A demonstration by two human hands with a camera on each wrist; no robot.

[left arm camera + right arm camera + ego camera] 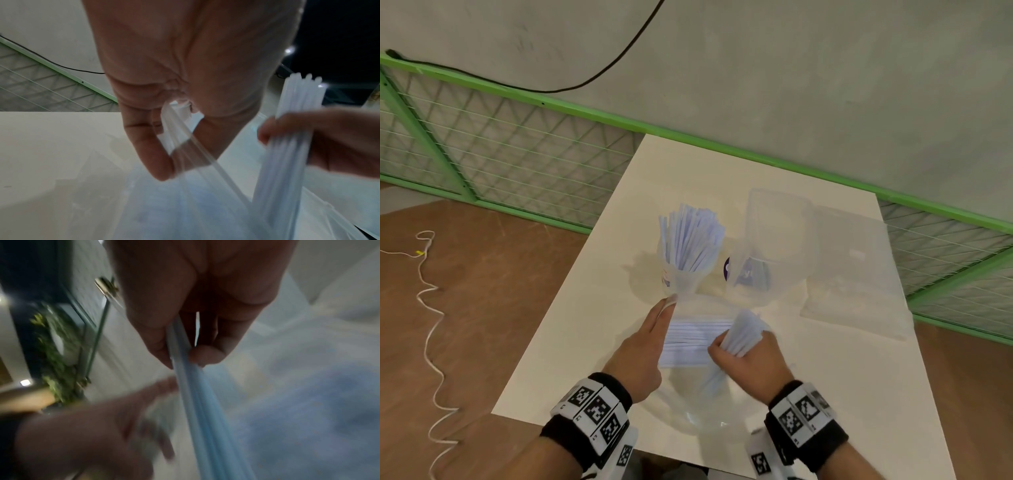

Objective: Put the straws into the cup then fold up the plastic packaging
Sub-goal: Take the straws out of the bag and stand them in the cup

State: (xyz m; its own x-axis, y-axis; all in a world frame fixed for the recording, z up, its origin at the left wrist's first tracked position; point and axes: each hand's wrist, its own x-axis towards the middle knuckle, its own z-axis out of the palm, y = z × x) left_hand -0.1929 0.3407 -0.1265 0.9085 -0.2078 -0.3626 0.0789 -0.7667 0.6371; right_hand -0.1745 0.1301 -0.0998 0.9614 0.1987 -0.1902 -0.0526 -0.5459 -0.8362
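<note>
Straws bunched in right hand grip; left hand pinches packaging rim beside cup on desk.

Left of table: bare table, open for my left hand.
Ahead: cup full of upright straws, just past my left fingertips.
Right of cup: clear container and bag, crowding my right hand.
Near edge: packaging spread between my wrists.
</note>
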